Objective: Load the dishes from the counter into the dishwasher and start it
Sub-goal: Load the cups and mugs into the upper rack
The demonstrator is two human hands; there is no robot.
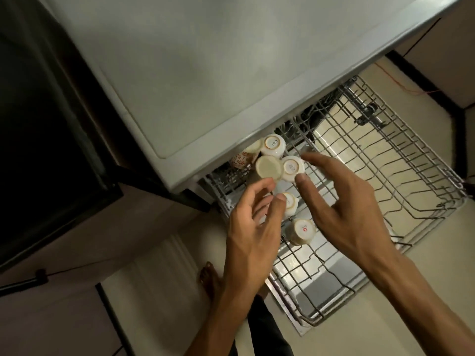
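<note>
Head view looks straight down on a dishwasher (pixel 205 73) with its wire rack (pixel 385 176) pulled out over the pale floor (pixel 385 317). Several cups sit upside down along the rack's left side. One white cup (pixel 273 146) lies at the back, just under the dishwasher's edge, with a patterned cup (pixel 240 160) beside it, partly hidden. A second white cup (pixel 292 167) stands in front of those, bottom up. Nearer the person, a third cup (pixel 290 205) is half covered by the left thumb, and a fourth cup (pixel 300 231) stands inverted closest to the front.

Left hand (pixel 253 222) hovers over the rack's left edge, its fingers loosely curled; the fingertips reach up to a cream cup (pixel 345 170) tilted over the others, but whether they hold it or only touch it I cannot tell. Right hand (pixel 344 201) is spread wide above the rack, fingers straight and apart, its thumb touching or just beside the rim of the second white cup and its forefinger pointing past that cup's far side; it holds nothing.

Most of the rack to the right shows bare tines. A bare foot (pixel 209 281) stands on the floor by the rack's near corner. A dark cabinet (pixel 38 124) fills the left side.
</note>
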